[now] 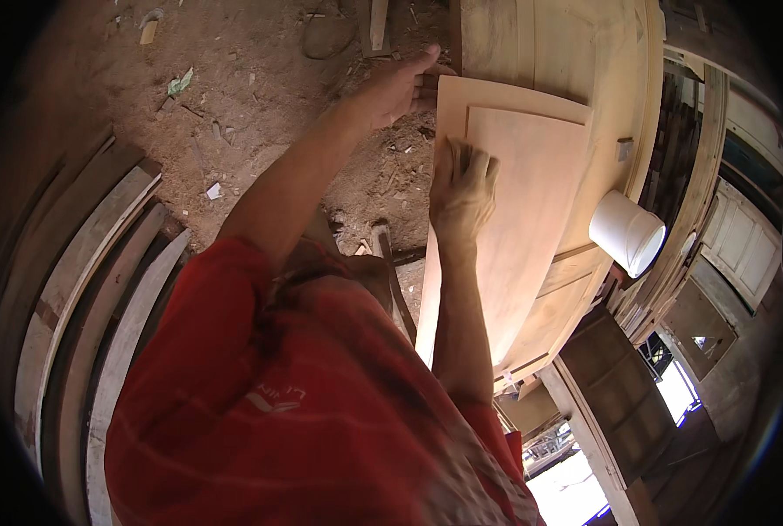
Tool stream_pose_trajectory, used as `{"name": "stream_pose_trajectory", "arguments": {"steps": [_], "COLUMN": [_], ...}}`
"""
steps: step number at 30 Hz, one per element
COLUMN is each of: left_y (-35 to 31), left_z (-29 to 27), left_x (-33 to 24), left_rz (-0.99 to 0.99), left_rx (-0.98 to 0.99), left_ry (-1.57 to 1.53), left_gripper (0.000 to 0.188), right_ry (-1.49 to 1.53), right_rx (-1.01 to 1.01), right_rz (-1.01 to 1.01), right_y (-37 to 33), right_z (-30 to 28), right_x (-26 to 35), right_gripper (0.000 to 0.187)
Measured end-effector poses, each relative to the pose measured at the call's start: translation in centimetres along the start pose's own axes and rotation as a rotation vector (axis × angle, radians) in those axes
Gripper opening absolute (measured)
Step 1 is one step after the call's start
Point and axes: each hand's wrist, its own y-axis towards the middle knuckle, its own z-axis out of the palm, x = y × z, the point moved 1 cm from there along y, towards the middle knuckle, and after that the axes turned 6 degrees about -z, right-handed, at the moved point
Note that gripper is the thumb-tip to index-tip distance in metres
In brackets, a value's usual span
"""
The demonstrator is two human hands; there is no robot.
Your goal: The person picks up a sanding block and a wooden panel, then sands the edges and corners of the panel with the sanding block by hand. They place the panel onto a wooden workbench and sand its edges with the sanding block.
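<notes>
Red shirt (321,394) fills my foreground; the pale panel (531,175) lies under the curled right hand (463,197), whose hold I can't tell; loosely parted left hand (397,92) by its corner. I'd press evenly.

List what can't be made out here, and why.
All in the head view:
Under the right hand: covered by curled fingers.
Whether the left hand touches the wooden panel: shaded fingertips, unclear.
The panel's lower end: mostly behind the right forearm.
Left-side boards: lower ends cut off by the picture's rim.
Beyond the bright opening: washed out by glare.
</notes>
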Motion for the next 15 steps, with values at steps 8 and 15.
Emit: {"name": "stream_pose_trajectory", "arguments": {"steps": [8, 15], "left_y": [2.0, -0.2], "left_z": [1.2, 1.0], "left_x": [0.2, -0.8], "left_rz": [0.114, 0.217], "left_rx": [-0.031, -0.156], "left_ry": [0.209, 0.713], "left_gripper": [0.040, 0.050], "right_ry": [-0.114, -0.043], "right_rx": [-0.054, -0.038], "right_rz": [0.038, 0.028], "right_y": [5.9, -5.8], "right_z": [1.1, -0.8], "right_x": [0.6, -1.5], "right_gripper": [0.031, 0.024]}}
